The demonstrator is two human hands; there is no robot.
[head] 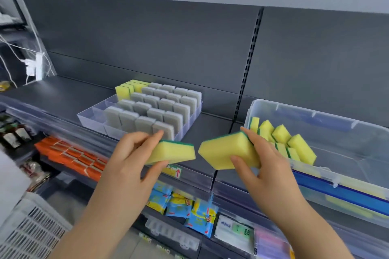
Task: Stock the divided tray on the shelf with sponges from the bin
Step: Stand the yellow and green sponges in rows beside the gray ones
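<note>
Nearest, the left hand point(132, 153) pinches the left sponge point(174, 152), thumb under and fingers on top at its end. The right hand point(263, 166) grips the right sponge point(225, 150), thumb on the yellow face and fingers round the far end. Both sponges are held in the air in front of the shelf edge, their tips close but apart.

Handling, as a judgement: light, soft foam that squashes under a hard squeeze. It isn't fragile or slippery, and the green scour side is rougher. Best to hold it lightly across the two broad faces near one end, so the free end can drop into a slot.

Look: yellow foam blocks with a thin green layer on one face and corners cut at an angle.

Below them, blue packets point(179, 206) and orange packs point(73, 155) lie on the lower shelf.

Further back on the shelf point(63, 94) stands the divided tray point(88, 115), clear plastic. It holds rows of grey sponges point(157, 109) set on edge and a few yellow sponges point(128, 88) at its back left. The front left compartments look unfilled.

To the right, the clear bin point(336, 124) holds loose sponges point(294, 143) piled at its near left corner.
</note>
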